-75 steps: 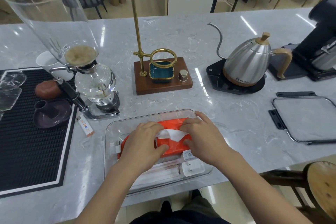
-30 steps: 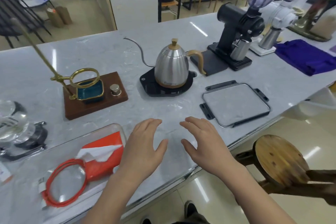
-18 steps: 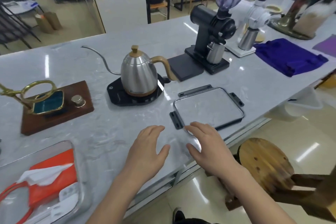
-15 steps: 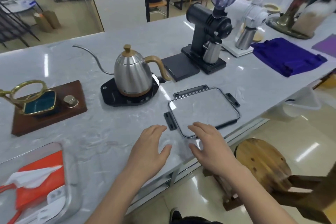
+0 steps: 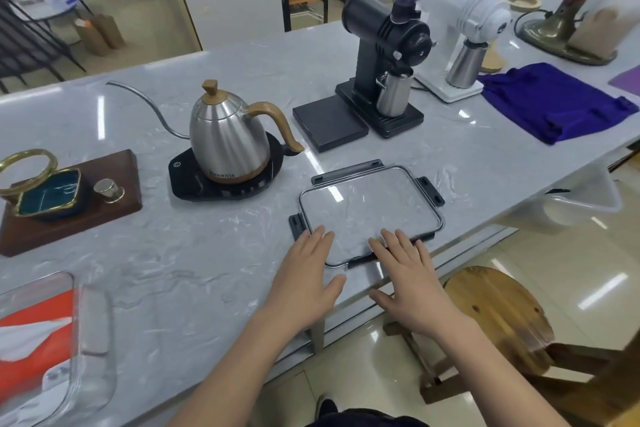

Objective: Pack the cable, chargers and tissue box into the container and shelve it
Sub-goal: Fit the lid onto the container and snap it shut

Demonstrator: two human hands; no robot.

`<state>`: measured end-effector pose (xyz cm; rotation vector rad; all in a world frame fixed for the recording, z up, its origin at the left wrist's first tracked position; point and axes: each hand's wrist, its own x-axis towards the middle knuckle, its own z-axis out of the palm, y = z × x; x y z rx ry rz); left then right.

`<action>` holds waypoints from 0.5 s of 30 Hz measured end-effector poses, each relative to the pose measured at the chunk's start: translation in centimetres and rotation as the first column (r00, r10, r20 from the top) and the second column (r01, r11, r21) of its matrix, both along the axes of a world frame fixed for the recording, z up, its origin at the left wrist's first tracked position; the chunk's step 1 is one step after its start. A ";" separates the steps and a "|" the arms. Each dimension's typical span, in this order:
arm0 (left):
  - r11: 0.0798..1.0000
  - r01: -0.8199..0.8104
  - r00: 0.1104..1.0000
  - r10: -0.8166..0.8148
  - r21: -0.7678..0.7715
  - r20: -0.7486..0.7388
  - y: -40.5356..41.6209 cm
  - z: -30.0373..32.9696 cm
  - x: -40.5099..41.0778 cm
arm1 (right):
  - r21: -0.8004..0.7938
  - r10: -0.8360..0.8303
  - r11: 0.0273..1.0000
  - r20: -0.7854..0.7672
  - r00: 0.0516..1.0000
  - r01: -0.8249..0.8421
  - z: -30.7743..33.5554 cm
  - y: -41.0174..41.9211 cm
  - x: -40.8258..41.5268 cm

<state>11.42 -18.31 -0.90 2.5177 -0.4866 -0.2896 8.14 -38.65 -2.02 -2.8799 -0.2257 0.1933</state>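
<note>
- Left hand (image 5: 304,279): bare, no rings or glove.
- Right hand (image 5: 410,282): bare likewise.
- Forearms: uncovered, no sleeves visible.
- Dark garment (image 5: 363,419) at bottom edge.

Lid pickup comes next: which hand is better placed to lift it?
Marginally the right hand: its fingers lie further over the clear lid, across its near edge. The left hand only reaches the lid's near-left corner. Both are open, so probably both will lift.

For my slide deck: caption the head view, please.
Both open hands, left hand and right hand, reach the clear lid on the marble counter.
</note>
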 end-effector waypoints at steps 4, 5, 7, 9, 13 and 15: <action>0.995 0.030 1.000 -0.029 0.099 -0.011 -0.9 -1.6 -0.4 | 0.006 -0.009 1.000 0.045 0.999 0.009 -0.8 -0.4 -0.6; 0.992 0.035 0.999 -0.035 0.122 -0.001 -0.9 -2.0 -0.5 | 0.003 -0.012 1.000 0.045 0.999 0.012 -1.0 -0.4 -0.8; 0.987 0.041 0.999 -0.045 0.153 0.024 -0.9 -2.5 -0.7 | -0.001 -0.018 1.000 0.052 0.998 0.018 -1.4 -0.5 -1.1; 0.986 0.045 0.998 -0.051 0.158 0.034 -0.8 -2.6 -0.6 | 0.024 -0.030 0.999 0.078 0.997 0.028 -1.7 -0.5 -1.3; 0.987 0.053 0.997 -0.061 0.155 0.043 -0.7 -2.7 -0.7 | 0.025 -0.033 0.999 0.068 0.997 0.031 -2.2 -0.2 -1.4; 0.988 0.049 0.998 -0.055 0.148 0.038 -0.6 -2.8 -0.8 | 0.037 -0.024 0.999 0.050 0.998 0.023 -2.8 0.0 -1.5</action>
